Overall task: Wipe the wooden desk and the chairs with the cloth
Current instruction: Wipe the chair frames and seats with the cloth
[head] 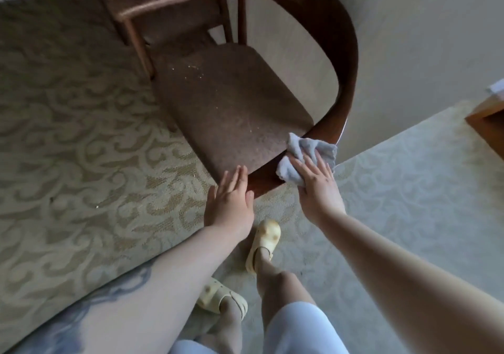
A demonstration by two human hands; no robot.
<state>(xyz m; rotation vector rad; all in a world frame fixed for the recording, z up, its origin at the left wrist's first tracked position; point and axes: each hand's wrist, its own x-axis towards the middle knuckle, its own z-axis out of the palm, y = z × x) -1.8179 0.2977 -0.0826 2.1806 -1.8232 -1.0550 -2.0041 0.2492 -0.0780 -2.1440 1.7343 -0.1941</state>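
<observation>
The chair (234, 100) stands on the patterned carpet (68, 135), its seat turned toward the person, its curved dark wooden backrest rail (346, 62) sweeping round to the near right corner. The right hand (317, 183) presses a crumpled grey cloth (305, 154) against the end of that rail, where it meets the seat's front corner; its fingers lie spread and nearly straight over the cloth, flattening it rather than clenching it. The left hand (230, 195) rests with straight fingers held together at the front edge of the seat, holding nothing and apparently steadying the chair. Pale crumbs (191, 71) are scattered over the far part of the seat, so that surface looks not yet wiped. In my judgement the step in hand is wiping the rail end and seat rim. To do it well, the cloth should be folded to a clean face, wrapped partly round the rail so that top, side and underside are reached, and drawn in one direction along the curve. The crumbs should be gathered toward the near edge into the cloth, not flicked onto the carpet. A corner of a wooden bench (488, 113) shows at the far right, its top out of view
</observation>
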